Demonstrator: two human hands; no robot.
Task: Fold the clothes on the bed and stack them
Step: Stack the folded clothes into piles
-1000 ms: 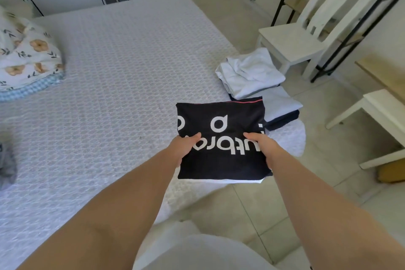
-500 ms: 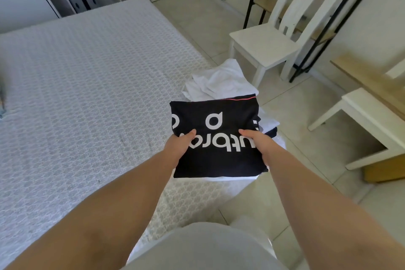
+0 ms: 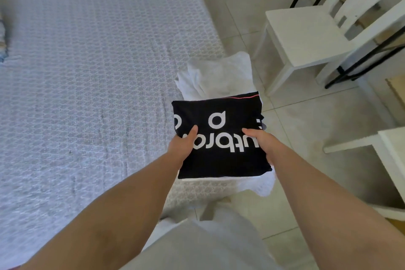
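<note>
A folded black shirt (image 3: 219, 155) with white lettering and a thin red line along its far edge is held flat at the bed's right corner. My left hand (image 3: 182, 149) grips its left side, thumb on top. My right hand (image 3: 260, 142) grips its right side the same way. The shirt hangs over the stack of folded clothes and hides most of it; only the white folded garments (image 3: 217, 74) behind it show. The bed (image 3: 87, 72) with its white patterned cover fills the left of the view.
A white wooden chair (image 3: 306, 35) stands on the tiled floor right of the bed, with a black metal rack (image 3: 359, 66) behind it. A white table (image 3: 392, 155) juts in at the right edge. A patterned pillow edge (image 3: 2, 46) shows at far left.
Both hands have carried the black shirt to the right, from the bed surface to above the stack at the corner. The view has swung right and down, so the pillow has almost left the frame.
</note>
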